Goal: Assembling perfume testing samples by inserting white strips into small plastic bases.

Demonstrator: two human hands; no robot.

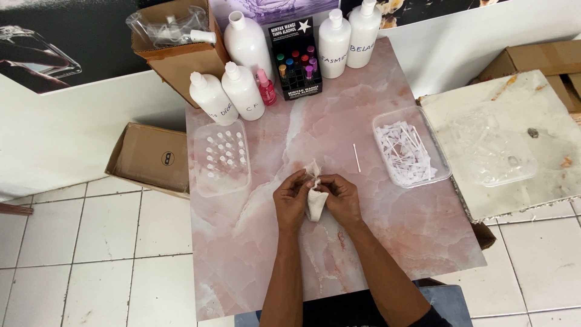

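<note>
Both of my hands meet over the middle of a pink marble-patterned table (387, 242). My left hand (290, 200) and my right hand (342, 197) grip a crumpled white tissue (316, 203) between them. The fingertips pinch its top edge, and whatever may lie inside the tissue is hidden. A thin white stick (356, 158) lies on the table just beyond my right hand.
A clear tray of small vials (221, 157) sits at left, a clear tray of white strips (410, 148) at right. Several white bottles (242, 91), a pink spray bottle (265, 88) and a black box of coloured vials (295, 60) line the back. Cardboard boxes (151, 158) flank the table.
</note>
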